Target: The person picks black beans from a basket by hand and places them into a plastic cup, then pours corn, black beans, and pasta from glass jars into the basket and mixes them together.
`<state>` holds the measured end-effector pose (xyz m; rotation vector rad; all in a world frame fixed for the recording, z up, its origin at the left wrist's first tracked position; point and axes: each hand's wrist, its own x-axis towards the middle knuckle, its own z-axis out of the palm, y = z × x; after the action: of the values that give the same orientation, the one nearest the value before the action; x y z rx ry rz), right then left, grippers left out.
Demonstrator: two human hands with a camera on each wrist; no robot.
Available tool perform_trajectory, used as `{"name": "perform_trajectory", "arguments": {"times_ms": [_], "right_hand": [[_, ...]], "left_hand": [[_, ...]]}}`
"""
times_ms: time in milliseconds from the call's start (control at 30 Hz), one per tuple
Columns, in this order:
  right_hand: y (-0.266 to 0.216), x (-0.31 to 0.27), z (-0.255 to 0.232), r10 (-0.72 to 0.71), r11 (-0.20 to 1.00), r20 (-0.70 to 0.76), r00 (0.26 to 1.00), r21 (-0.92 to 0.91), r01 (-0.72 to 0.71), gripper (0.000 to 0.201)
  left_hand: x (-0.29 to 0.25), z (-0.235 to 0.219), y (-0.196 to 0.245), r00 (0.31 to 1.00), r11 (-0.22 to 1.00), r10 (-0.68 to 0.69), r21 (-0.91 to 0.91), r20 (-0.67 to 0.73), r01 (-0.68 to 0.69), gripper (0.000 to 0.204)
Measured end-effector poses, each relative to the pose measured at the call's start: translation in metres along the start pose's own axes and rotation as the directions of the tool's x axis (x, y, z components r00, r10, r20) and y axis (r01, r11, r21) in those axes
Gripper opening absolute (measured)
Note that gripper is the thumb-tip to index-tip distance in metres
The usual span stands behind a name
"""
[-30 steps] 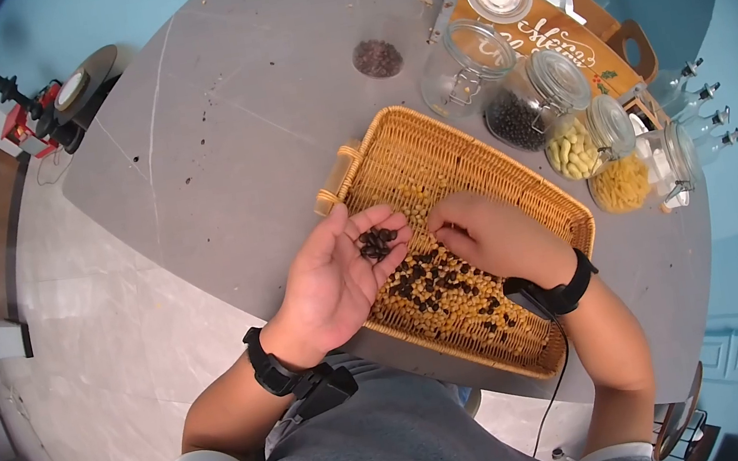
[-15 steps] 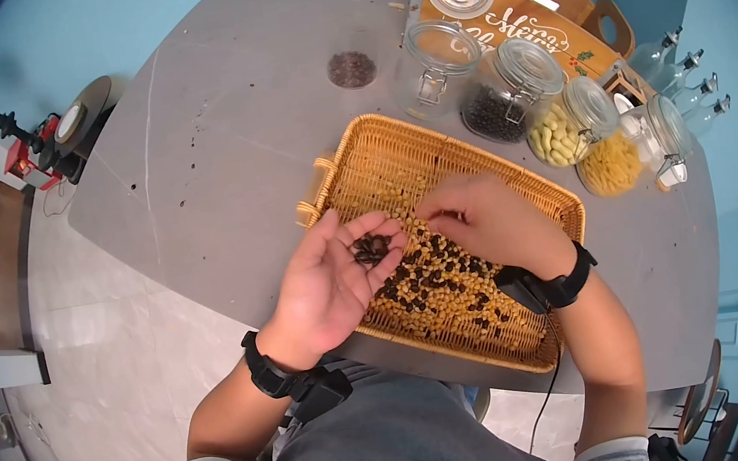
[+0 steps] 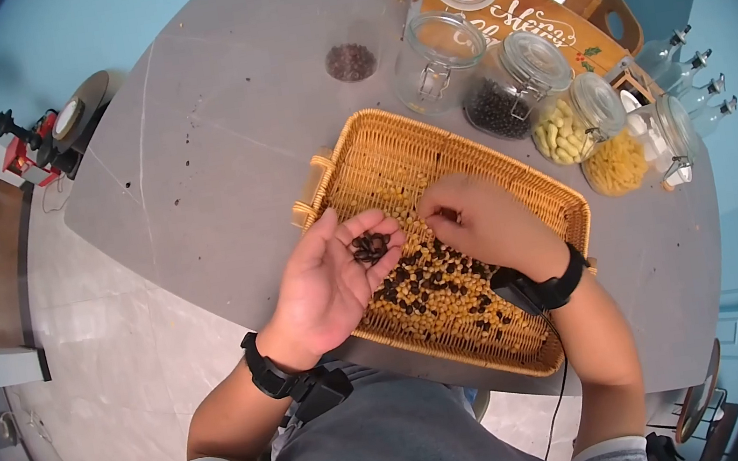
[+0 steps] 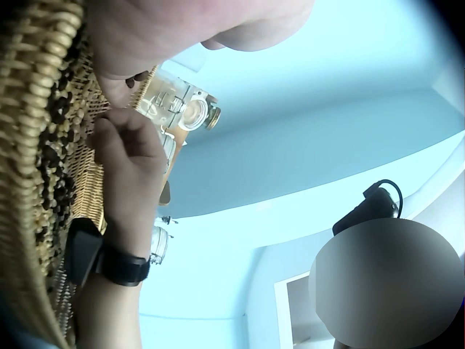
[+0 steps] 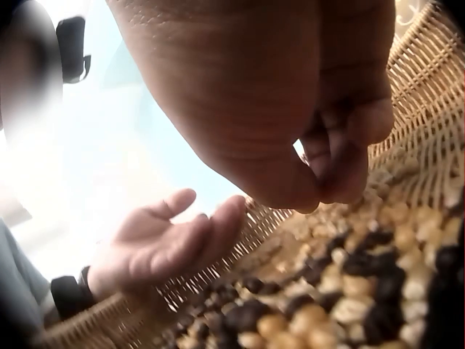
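Note:
My left hand (image 3: 324, 279) is turned palm up over the near left part of a wicker basket (image 3: 460, 137), its fingers slightly bent. A small pile of dark beans (image 3: 370, 247) rests on those fingers. Over the middle of the basket, my right hand (image 3: 491, 223) points down with fingers curled and thumb against fingertips (image 5: 338, 193). No bean shows between them. Beneath it lie yellow beans (image 5: 290, 327) mixed with dark beans (image 5: 243, 316), spread across the basket floor. In the left wrist view the right hand (image 4: 127, 171) appears beside the basket wall.
Behind the basket stand an uncovered glass jar (image 3: 439, 60), a jar of black beans (image 3: 502, 103), one of peanuts (image 3: 563, 132) and one of pasta (image 3: 616, 163). A clear cup of dark beans (image 3: 351, 61) stands farther left. Glass bottles (image 3: 688, 82) line the right side.
The head view has shifted slightly. The gap between my right thumb and fingers has narrowed. My left hand still carries the dark beans, palm up.

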<state>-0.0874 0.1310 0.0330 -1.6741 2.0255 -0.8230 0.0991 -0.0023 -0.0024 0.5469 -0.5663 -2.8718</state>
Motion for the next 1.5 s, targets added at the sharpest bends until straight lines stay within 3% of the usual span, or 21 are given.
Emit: {"name": "perform_trajectory", "arguments": {"times_ms": [33, 100, 233, 300, 400, 833, 900, 1000, 1133, 1200, 1400, 1500], "right_hand": [[-0.008, 0.001, -0.003, 0.004, 1.000, -0.001, 1.000, 0.003, -0.004, 0.009], [-0.028, 0.005, -0.007, 0.074, 0.934, -0.054, 0.996, 0.355, -0.050, 0.010], [-0.020, 0.006, -0.007, 0.089, 0.941, -0.002, 0.996, 0.327, -0.084, 0.010], [0.001, 0.001, 0.000, -0.036, 0.987, 0.099, 0.994, -0.155, 0.052, 0.014], [-0.002, -0.010, 0.018, -0.004, 0.955, 0.094, 0.996, -0.294, 0.032, 0.012], [0.000, -0.013, 0.026, 0.018, 0.968, 0.069, 0.997, -0.250, 0.000, 0.008], [0.003, -0.014, 0.019, 0.054, 0.983, -0.008, 0.998, -0.175, -0.055, 0.007], [0.002, -0.012, 0.010, 0.086, 0.992, -0.008, 0.996, -0.093, -0.086, 0.007], [0.002, -0.011, 0.004, 0.089, 0.995, 0.006, 0.996, -0.041, -0.088, 0.007], [0.003, -0.013, 0.003, 0.009, 0.997, -0.020, 1.000, -0.082, -0.011, 0.009], [0.002, -0.008, 0.008, 0.076, 0.994, -0.043, 0.996, 0.086, -0.073, 0.011], [-0.001, -0.007, 0.007, 0.043, 0.998, -0.068, 0.997, 0.059, -0.039, 0.009]], "left_hand": [[0.001, 0.000, -0.001, 1.000, 1.000, -0.017, 0.018, 0.023, 0.017, 0.056], [0.005, 0.004, 0.000, 0.999, 0.999, -0.047, 0.015, 0.007, 0.047, 0.056], [0.005, 0.005, 0.000, 0.999, 0.999, -0.040, 0.018, -0.027, 0.040, 0.056], [0.004, 0.004, 0.001, 0.999, 0.999, -0.032, 0.011, -0.025, 0.033, 0.056], [0.006, 0.004, 0.001, 0.999, 0.999, -0.034, 0.003, -0.024, 0.034, 0.056], [0.005, 0.006, 0.001, 0.999, 1.000, -0.028, -0.010, -0.019, 0.028, 0.050], [0.005, 0.004, 0.001, 0.999, 1.000, -0.029, -0.007, -0.014, 0.029, 0.053], [0.006, 0.003, 0.000, 0.999, 0.999, -0.032, 0.002, -0.010, 0.033, 0.056], [0.006, 0.004, 0.000, 0.999, 0.999, -0.035, 0.001, -0.025, 0.035, 0.057], [0.006, 0.004, 0.000, 0.999, 0.999, -0.035, -0.003, -0.023, 0.035, 0.057], [0.006, 0.003, 0.000, 0.999, 0.999, -0.033, -0.007, -0.016, 0.032, 0.057], [0.006, 0.002, 0.000, 0.999, 1.000, -0.029, -0.011, -0.014, 0.029, 0.056]]}}
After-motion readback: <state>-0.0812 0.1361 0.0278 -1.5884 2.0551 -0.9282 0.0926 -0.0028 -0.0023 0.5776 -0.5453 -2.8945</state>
